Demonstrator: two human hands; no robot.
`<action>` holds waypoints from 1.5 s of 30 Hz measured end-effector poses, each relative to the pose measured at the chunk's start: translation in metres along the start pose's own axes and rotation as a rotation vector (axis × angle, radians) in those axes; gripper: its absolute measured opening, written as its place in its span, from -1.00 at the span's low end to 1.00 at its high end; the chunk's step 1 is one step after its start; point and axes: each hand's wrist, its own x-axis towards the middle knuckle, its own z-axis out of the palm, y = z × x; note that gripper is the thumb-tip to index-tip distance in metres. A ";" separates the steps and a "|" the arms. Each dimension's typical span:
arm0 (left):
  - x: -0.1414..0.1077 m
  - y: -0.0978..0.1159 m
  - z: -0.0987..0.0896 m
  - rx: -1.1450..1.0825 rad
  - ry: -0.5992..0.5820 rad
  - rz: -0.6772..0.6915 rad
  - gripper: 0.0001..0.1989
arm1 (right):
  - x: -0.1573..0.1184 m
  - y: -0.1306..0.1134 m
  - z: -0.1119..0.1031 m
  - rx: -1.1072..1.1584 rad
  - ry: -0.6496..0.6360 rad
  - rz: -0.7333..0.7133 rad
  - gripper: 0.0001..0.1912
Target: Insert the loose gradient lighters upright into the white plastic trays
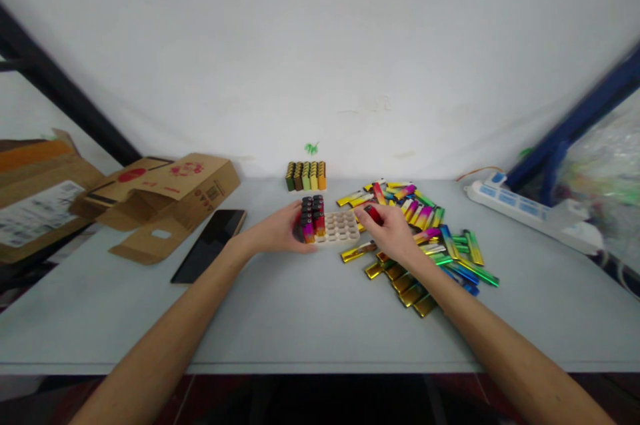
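Right hand [393, 231]: I have it pinching a red lighter [373, 214], long axis apparently slanted.
Tray [343, 227]: immediately left of right hand, unfilled holes nearest.
Left hand [277, 228]: grasping tray's filled end.

No words can be read for certain. Red print is borne by the box [199, 179], along with a dark square code [212, 193] and small dark symbols [204, 201], all too blurred to be read. Dark print on the white label [36, 217] of the carton [55, 171] is likewise illegible. A green scrawl [311, 148] is seen on the wall [300, 65], its characters unclear.
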 end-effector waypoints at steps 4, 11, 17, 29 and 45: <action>0.000 0.001 -0.001 0.016 -0.004 0.011 -0.17 | 0.000 0.002 0.001 0.022 0.033 0.013 -0.39; 0.000 -0.001 0.000 0.024 0.011 0.016 -0.18 | -0.001 -0.002 0.000 0.050 0.043 0.009 -0.49; 0.001 -0.002 0.000 0.022 0.008 0.010 -0.19 | -0.002 0.000 0.000 0.038 0.023 0.015 -0.54; 0.001 -0.002 0.001 0.009 0.014 0.037 -0.12 | -0.004 -0.001 0.002 0.053 -0.036 -0.032 -0.72; 0.001 -0.001 0.000 0.041 0.007 0.083 -0.24 | -0.006 -0.009 0.020 0.147 -0.133 -0.246 -0.67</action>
